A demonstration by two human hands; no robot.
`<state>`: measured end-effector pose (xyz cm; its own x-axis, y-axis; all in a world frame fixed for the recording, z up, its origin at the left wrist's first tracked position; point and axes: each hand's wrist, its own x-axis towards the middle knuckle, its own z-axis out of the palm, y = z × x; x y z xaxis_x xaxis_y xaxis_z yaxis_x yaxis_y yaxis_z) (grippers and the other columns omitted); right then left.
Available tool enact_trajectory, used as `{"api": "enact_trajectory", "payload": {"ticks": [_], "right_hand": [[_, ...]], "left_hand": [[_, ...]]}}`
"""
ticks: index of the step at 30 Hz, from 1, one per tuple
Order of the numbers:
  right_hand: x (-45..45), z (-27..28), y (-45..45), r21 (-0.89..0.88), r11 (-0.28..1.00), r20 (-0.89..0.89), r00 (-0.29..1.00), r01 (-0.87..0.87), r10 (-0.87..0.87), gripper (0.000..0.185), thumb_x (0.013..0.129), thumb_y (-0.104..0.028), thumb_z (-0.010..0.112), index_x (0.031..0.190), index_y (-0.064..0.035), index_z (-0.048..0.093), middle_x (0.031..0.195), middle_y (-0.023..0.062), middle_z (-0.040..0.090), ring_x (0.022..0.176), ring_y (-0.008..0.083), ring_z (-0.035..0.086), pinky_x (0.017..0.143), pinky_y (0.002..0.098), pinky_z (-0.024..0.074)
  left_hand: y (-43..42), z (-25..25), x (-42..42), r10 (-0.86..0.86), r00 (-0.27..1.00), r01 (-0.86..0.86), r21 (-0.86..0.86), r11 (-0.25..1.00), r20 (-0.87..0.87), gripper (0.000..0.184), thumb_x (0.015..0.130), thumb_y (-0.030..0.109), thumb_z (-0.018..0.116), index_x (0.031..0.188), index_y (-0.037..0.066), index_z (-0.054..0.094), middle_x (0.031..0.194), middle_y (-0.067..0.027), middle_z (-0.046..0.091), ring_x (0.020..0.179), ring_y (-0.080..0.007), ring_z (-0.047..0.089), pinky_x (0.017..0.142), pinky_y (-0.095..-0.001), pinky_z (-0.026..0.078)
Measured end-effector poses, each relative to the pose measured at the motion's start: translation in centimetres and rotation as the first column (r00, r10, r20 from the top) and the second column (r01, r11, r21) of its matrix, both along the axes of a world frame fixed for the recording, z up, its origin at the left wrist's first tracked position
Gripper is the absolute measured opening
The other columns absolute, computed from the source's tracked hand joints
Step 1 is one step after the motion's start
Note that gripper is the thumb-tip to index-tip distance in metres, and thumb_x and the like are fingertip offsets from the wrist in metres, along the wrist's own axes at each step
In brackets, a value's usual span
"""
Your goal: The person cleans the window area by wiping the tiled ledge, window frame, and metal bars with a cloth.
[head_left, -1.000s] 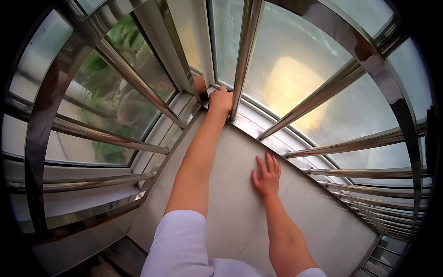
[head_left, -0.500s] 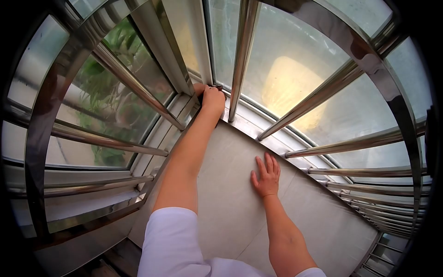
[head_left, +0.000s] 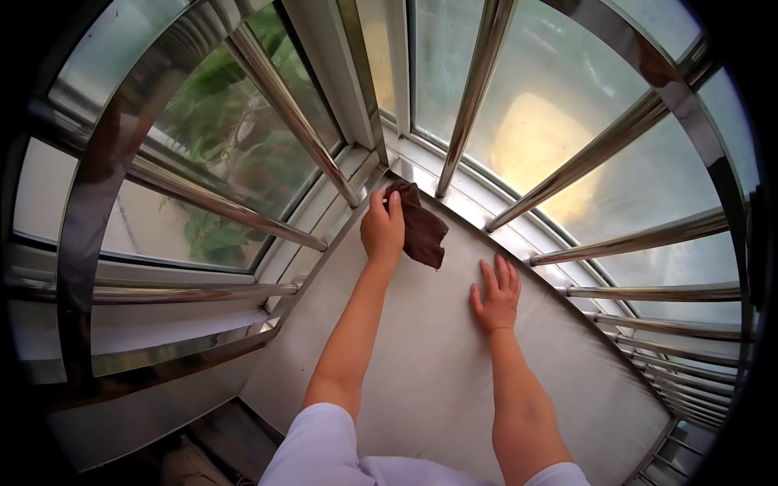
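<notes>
A dark brown cloth [head_left: 423, 231] hangs from my left hand [head_left: 382, 227], pinched between thumb and fingers. That hand is over the far corner of the pale tiled sill [head_left: 421, 332], just inside the metal bars. My right hand [head_left: 496, 296] rests palm down on the sill, fingers stretched toward the right-hand bars, holding nothing. The lower end of the cloth lies over or close above the tiles; I cannot tell whether it touches.
Shiny metal bars [head_left: 474, 93] run along both sides of the corner, joined by curved bands [head_left: 105, 154]. Behind them are window panes [head_left: 551, 73] in white frames. Green plants [head_left: 235, 138] show through the left glass. A dark recess [head_left: 215, 445] is at the lower left.
My left hand has drawn back from the corner behind the bars toward me, bringing the brown cloth into full view. My right hand stays on the sill; the whole view has shifted slightly.
</notes>
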<state>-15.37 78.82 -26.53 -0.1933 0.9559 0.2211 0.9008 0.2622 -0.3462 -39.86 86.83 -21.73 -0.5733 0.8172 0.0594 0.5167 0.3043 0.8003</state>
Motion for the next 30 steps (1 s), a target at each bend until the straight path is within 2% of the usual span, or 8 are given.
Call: {"api": "enact_trajectory", "payload": {"ticks": [4, 8, 12, 14, 16, 20, 24, 30], "right_hand": [[-0.1, 0.0, -0.1, 0.014, 1.0, 0.0, 1.0, -0.003, 0.003, 0.05, 0.078, -0.025, 0.065, 0.127, -0.0186, 0.056, 0.141, 0.0093, 0.043, 0.13, 0.032, 0.037, 0.108, 0.0469, 0.0304], [0.0, -0.3, 0.0, 0.009, 1.0, -0.002, 1.0, -0.012, 0.012, 0.05, 0.078, -0.025, 0.064, 0.127, -0.0185, 0.057, 0.141, 0.0095, 0.043, 0.13, 0.0323, 0.037, 0.108, 0.047, 0.0305], [0.1, -0.2, 0.0, 0.01, 1.0, -0.003, 1.0, -0.01, 0.01, 0.049, 0.078, -0.025, 0.064, 0.127, -0.0183, 0.057, 0.141, 0.0096, 0.043, 0.13, 0.0325, 0.037, 0.108, 0.047, 0.0305], [-0.1, -0.2, 0.0, 0.01, 1.0, -0.015, 1.0, -0.004, 0.004, 0.05, 0.078, -0.025, 0.064, 0.127, -0.0183, 0.057, 0.141, 0.0096, 0.043, 0.13, 0.0325, 0.038, 0.108, 0.047, 0.0305], [0.1, -0.2, 0.1, 0.011, 1.0, -0.014, 1.0, -0.014, 0.014, 0.05, 0.078, -0.026, 0.064, 0.127, -0.0183, 0.056, 0.141, 0.0095, 0.043, 0.13, 0.0324, 0.037, 0.108, 0.047, 0.0303], [0.2, -0.2, 0.1, 0.009, 1.0, -0.002, 1.0, -0.013, 0.013, 0.05, 0.079, -0.026, 0.064, 0.127, -0.0184, 0.056, 0.141, 0.0095, 0.043, 0.13, 0.0323, 0.037, 0.108, 0.047, 0.0302], [0.0, 0.2, -0.3, -0.002, 1.0, -0.017, 1.0, -0.009, 0.009, 0.05, 0.079, -0.025, 0.064, 0.127, -0.0182, 0.056, 0.142, 0.0092, 0.043, 0.13, 0.0322, 0.037, 0.108, 0.047, 0.0305], [0.0, 0.4, 0.0, 0.001, 1.0, -0.019, 1.0, -0.009, 0.009, 0.05, 0.079, -0.024, 0.063, 0.128, -0.0176, 0.055, 0.142, 0.0089, 0.043, 0.131, 0.032, 0.037, 0.108, 0.0464, 0.0298]], "left_hand": [[1.7, -1.1, 0.2, 0.199, 0.921, -0.329, 0.394, 0.858, 0.335, 0.038, 0.093, 0.017, 0.059, 0.117, -0.002, 0.038, 0.116, -0.0221, 0.05, 0.107, -0.0366, 0.051, 0.092, -0.0411, 0.042], [6.3, -3.0, 2.8, 0.215, 0.936, -0.144, 0.254, 0.956, -0.278, 0.067, 0.085, 0.005, 0.063, 0.137, -0.007, 0.022, 0.132, -0.0263, 0.033, 0.118, -0.0416, 0.041, 0.097, -0.0439, 0.042], [6.0, -4.2, 0.9, 0.104, 0.87, -0.115, 0.006, 0.993, -0.481, 0.063, 0.086, 0.009, 0.063, 0.138, -0.002, 0.028, 0.133, -0.0236, 0.035, 0.121, -0.042, 0.042, 0.096, -0.0406, 0.046], [6.1, -4.5, -0.1, 0.1, 0.934, -0.109, -0.007, 0.994, -0.342, 0.055, 0.087, 0.008, 0.061, 0.134, 0.0, 0.034, 0.13, -0.0221, 0.039, 0.115, -0.0402, 0.046, 0.094, -0.0413, 0.045], [6.6, -4.8, -0.3, 0.283, 0.955, -0.298, 0.314, 0.902, 0.093, 0.054, 0.084, 0.005, 0.063, 0.13, -0.002, 0.036, 0.129, -0.0203, 0.04, 0.113, -0.0381, 0.046, 0.099, -0.0418, 0.041], [10.3, -0.2, -0.1, 0.44, 0.865, -0.502, 0.401, 0.767, 0.241, 0.053, 0.083, -0.006, 0.049, 0.132, -0.005, 0.029, 0.134, -0.03, 0.028, 0.118, -0.042, 0.041, 0.103, -0.0434, 0.037], [9.4, 1.4, -1.4, 0.373, 0.921, -0.38, 0.053, 0.923, 0.113, 0.067, 0.083, -0.008, 0.045, 0.141, -0.012, 0.011, 0.142, -0.0361, 0.01, 0.129, -0.0478, 0.028, 0.108, -0.0453, 0.032], [-1.4, 0.6, 1.8, 0.023, 0.884, 0.106, 0.247, 0.963, -0.468, 0.056, 0.085, 0.004, 0.058, 0.134, -0.005, 0.034, 0.142, -0.0249, 0.024, 0.129, -0.0443, 0.031, 0.108, -0.0472, 0.029]]}}
